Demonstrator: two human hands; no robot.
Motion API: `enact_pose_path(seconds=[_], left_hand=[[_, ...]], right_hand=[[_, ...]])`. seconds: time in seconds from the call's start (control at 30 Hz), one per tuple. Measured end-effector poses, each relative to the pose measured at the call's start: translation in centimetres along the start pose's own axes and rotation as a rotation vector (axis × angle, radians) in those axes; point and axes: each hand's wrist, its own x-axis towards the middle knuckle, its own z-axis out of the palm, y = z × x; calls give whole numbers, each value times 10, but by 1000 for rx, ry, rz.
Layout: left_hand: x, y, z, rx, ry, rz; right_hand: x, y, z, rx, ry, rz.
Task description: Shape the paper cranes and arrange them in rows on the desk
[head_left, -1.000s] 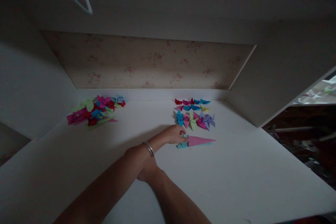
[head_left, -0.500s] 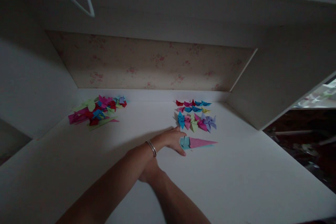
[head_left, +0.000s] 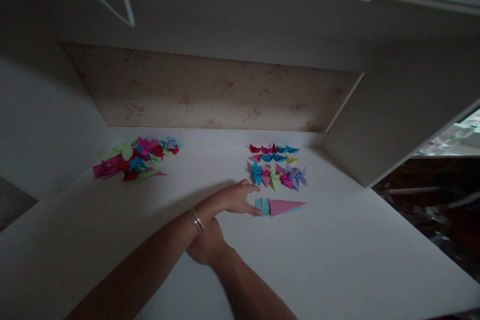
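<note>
My left hand (head_left: 238, 198), with silver bangles (head_left: 196, 219) at the wrist, reaches to the right. Its thumb and fingers are apart with nothing between them. The thumb tip is at the left end of a flat folded paper piece (head_left: 283, 206), teal and pink, tapering to a point; whether they touch I cannot tell. My right hand (head_left: 206, 244) is under the left wrist, its fingers hidden by the left forearm. Beyond the left hand lies a row of colourful origami figures (head_left: 276, 176), with two rows of small folded paper boats (head_left: 278, 153) behind.
A mixed pile of coloured folded paper (head_left: 137, 160) lies at the back left of the white tabletop (head_left: 337, 255). Side panels (head_left: 397, 110) flank the top, and a floral back panel (head_left: 225, 92) closes the rear. A white bent rod (head_left: 123, 10) hangs at upper left.
My left hand has drawn a little to the left, off the teal end of the folded paper. My right hand has shifted left too. The view has tilted slightly.
</note>
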Motion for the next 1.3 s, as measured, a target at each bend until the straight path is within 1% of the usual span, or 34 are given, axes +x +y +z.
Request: enact_pose_path(seconds=[0.1, 0.17, 0.23, 0.3, 0.37, 0.43, 0.5, 0.57, 0.77, 1.03, 1.3], left_hand=[[-30, -4, -24, -87, 213, -77], [-55, -13, -37, -138, 376, -160], [-82, -24, -42, -180, 514, -246], [-106, -36, -38, -203, 580, -304], [-126, -43, -28, -238, 583, -336], [-139, -47, -16, -309, 583, -367], [-146, -47, -7, -394, 596, -398], [-149, -47, -2, -448, 606, -412], [-152, -47, -3, -467, 587, -378], [-156, -51, 0, -419, 569, -343], [-157, -51, 0, -383, 565, -346]], right_hand=[[2, -3, -8, 83, 96, 40], [3, -5, -11, 142, 137, 110], [3, -5, -12, 203, 169, 177], [4, -5, -11, 251, 187, 204], [4, -5, -10, 241, 169, 177], [3, -6, -9, 184, 142, 111], [3, -8, -8, 132, 122, 52], [3, -9, -8, 105, 113, 32], [3, -12, -8, 69, 102, 55], [0, -11, -4, 64, 105, 59], [-2, -13, -4, 59, 99, 43]])
